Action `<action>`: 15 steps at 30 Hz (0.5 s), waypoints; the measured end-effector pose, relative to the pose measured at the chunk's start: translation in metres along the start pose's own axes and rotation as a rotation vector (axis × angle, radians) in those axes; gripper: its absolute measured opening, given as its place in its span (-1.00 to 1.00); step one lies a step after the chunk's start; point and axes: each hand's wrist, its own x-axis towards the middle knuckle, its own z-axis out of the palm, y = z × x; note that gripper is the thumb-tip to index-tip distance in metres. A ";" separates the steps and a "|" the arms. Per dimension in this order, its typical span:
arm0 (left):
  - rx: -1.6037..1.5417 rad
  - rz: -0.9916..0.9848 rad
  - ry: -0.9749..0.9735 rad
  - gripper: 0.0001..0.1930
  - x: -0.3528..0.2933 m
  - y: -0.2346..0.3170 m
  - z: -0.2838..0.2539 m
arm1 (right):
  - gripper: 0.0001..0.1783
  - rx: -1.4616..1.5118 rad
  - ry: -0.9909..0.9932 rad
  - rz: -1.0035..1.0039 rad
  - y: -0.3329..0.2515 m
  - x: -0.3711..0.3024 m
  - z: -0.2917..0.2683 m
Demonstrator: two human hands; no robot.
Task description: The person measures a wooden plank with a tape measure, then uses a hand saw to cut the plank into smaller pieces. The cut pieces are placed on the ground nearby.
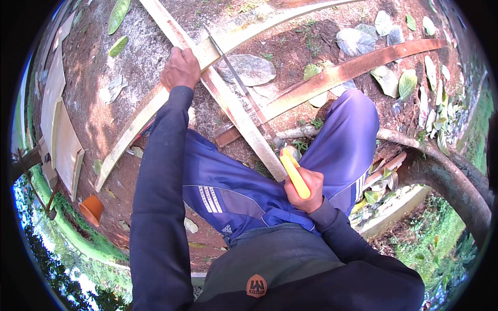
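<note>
My right hand [306,189] is closed around the yellow handle [296,176] of a handsaw. Its narrow dark blade [236,76] points up and to the left, lying across a long pale wooden plank [249,37]. That plank runs from lower left to upper right and looks bent by the lens. Under it passes a second pale wooden strip [241,122], slanting from the top down toward my right hand. My left hand [181,70] presses down where the two cross, its fingers curled over the pale plank. The blade meets the plank just right of this hand.
A reddish-brown board [332,78] lies on the ground to the right, amid large dry leaves [249,70]. A thick tree branch [446,181] curves at far right. Flat wooden panels [65,135] and an orange pot [92,209] stand at left.
</note>
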 end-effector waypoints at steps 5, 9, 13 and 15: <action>0.029 0.064 -0.015 -0.54 -0.005 0.013 0.013 | -0.86 -0.024 0.169 -0.193 0.023 0.183 0.099; 0.085 0.089 -0.033 -0.53 -0.001 -0.001 0.014 | -0.83 0.000 0.140 -0.167 0.026 0.154 0.097; 0.033 0.004 -0.032 -0.53 -0.009 -0.004 0.001 | -0.54 0.024 -0.013 -0.035 0.007 -0.002 0.005; 0.022 0.008 -0.024 -0.53 -0.009 -0.003 0.001 | -0.61 0.003 -0.046 -0.048 0.020 0.012 0.013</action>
